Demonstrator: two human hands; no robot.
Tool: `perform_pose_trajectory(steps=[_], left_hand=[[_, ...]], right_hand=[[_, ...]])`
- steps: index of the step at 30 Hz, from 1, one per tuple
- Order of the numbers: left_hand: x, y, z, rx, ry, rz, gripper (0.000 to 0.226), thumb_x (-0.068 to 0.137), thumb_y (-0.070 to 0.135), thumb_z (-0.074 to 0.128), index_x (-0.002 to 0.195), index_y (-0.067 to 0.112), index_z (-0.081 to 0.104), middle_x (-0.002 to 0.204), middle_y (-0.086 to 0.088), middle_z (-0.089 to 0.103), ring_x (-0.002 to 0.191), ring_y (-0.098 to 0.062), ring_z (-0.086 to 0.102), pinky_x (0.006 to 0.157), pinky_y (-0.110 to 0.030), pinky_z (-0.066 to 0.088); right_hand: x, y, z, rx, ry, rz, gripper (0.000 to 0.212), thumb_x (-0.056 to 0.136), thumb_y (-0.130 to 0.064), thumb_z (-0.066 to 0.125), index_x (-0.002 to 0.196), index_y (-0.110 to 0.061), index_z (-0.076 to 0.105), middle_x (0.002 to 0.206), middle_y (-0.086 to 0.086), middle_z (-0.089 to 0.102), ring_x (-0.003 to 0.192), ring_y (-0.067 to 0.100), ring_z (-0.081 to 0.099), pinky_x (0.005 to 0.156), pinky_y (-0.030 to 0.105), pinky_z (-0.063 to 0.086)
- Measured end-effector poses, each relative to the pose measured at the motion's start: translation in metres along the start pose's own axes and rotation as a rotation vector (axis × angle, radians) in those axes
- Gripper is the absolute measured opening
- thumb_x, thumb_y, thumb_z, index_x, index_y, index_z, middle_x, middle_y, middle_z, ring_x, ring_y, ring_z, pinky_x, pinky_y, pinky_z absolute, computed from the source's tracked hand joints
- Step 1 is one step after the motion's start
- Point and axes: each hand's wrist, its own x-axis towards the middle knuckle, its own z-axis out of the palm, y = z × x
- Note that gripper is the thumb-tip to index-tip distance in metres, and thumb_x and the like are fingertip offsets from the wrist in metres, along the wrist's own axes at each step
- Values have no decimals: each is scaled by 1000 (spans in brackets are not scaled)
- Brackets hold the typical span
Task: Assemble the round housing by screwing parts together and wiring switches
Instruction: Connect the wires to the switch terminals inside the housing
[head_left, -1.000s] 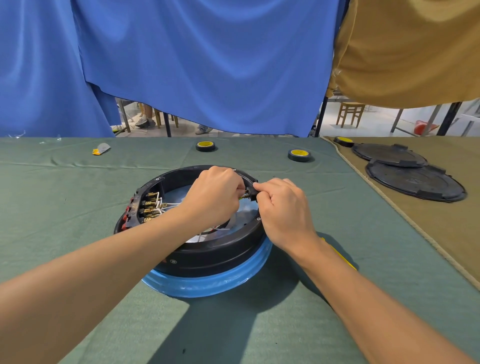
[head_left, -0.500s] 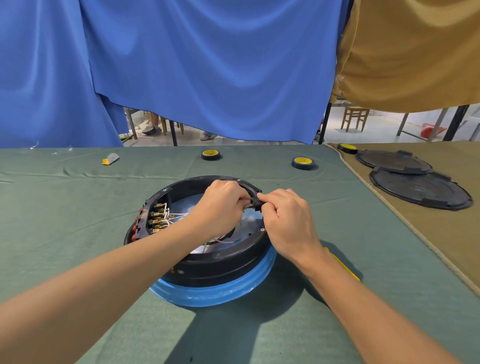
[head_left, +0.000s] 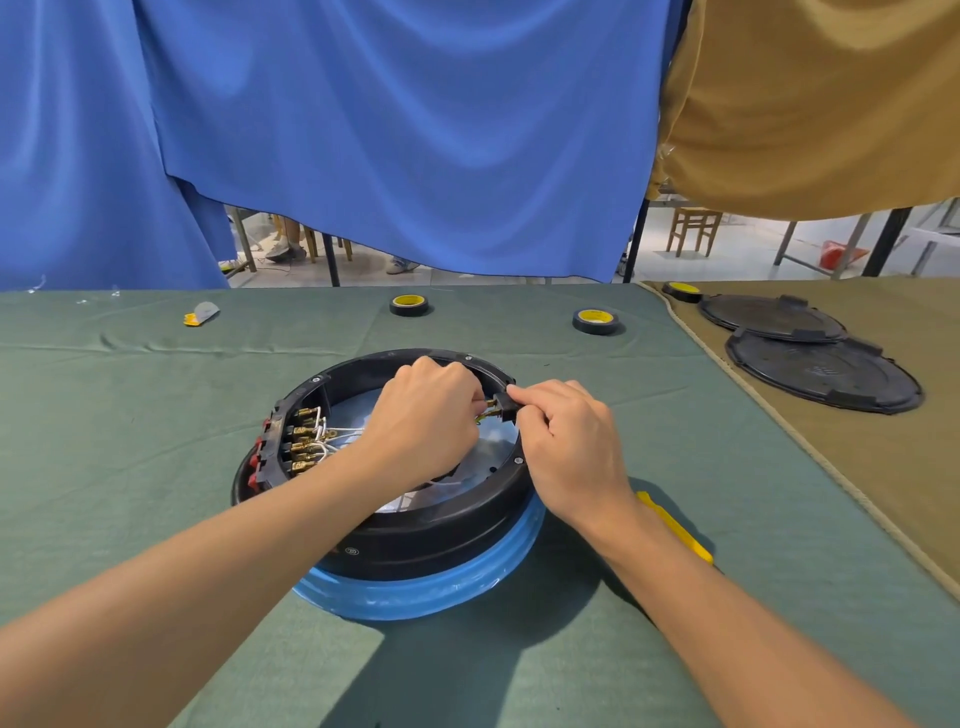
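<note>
A round black housing (head_left: 431, 535) with a blue lower rim sits on the green cloth in front of me. On its left inner wall is a row of red switches with brass terminals (head_left: 301, 441) and white wires. At the housing's right inner edge my right hand (head_left: 566, 447) pinches a small black switch (head_left: 505, 406). My left hand (head_left: 426, 421) reaches over the open middle and pinches a wire end with a brass connector against that switch; its fingertips are hidden.
Two black tape rolls with yellow cores (head_left: 410, 304) (head_left: 597, 320) lie at the back, a third (head_left: 681, 291) on the tan cloth by two black round lids (head_left: 821, 374). A yellow tool (head_left: 675, 525) lies under my right forearm. A small orange-grey item (head_left: 201, 313) lies far left.
The view has tilted slightly. Both hands stay together at the housing's right inner edge, and the black switch shows more plainly between them now.
</note>
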Motion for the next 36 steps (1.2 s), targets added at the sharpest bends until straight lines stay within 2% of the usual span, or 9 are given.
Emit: perform_pose_trajectory(steps=[4,8,13,18,23,26,31,34,36], left_hand=[[0,-1,2,-21,24,3,22,98,24,55,93,17,75,92,-6,72,91,-30,62,79,-37,47],[2,-3,3,-47,31,22,24,98,23,54,98,16,77,91,-5,75,89,-27,64,86,-40,50],[3,-5,5,-2,37,57,25,98,23,53,96,16,76,85,-6,74,83,-28,64,82,-41,50],[4,-5,5,30,21,67,24,98,23,52,96,18,76,86,-7,73,85,-31,63,81,-41,49],[4,-2,4,5,-13,52,25,98,19,50,96,13,74,86,-11,71,85,-34,61,80,-43,49],[4,-1,1,55,-54,62,24,98,17,48,97,13,72,91,-12,68,87,-35,61,75,-42,50],[-8,2,-20,108,-35,81,31,104,36,41,103,15,64,96,-5,68,91,-28,63,64,-33,39],[-44,-1,-24,66,76,133,49,100,56,32,106,19,64,100,4,70,100,-23,63,77,-36,45],[-73,-4,-19,80,163,179,64,93,69,24,104,22,66,102,9,71,101,-18,63,85,-39,47]], right_hand=[[-1,-1,2,2,21,8,31,96,-7,45,115,-6,70,112,8,70,105,17,57,86,18,37],[-1,-2,3,-10,12,1,32,97,-7,44,116,-6,70,112,7,70,104,14,56,85,16,36],[-1,-2,1,-19,4,-29,31,96,-6,44,115,-4,70,110,10,71,103,18,59,84,18,38],[1,-6,-1,-24,-7,-39,50,88,-19,31,112,-4,71,107,8,72,100,18,57,79,13,33],[5,-4,-2,13,-30,50,32,94,-11,47,115,-8,70,109,7,70,102,18,57,79,16,34],[5,-5,-4,13,-95,102,34,88,-23,56,118,-14,70,106,4,66,99,19,56,77,19,34],[3,-8,-6,-68,-147,116,36,87,-26,57,121,-18,66,105,5,61,102,23,53,78,24,34],[2,-10,-8,-75,-136,131,32,88,-24,56,117,-18,68,103,6,61,101,24,54,77,25,34],[3,-12,-8,-94,-120,122,21,85,-19,55,98,-14,70,93,7,58,94,27,53,75,29,36]])
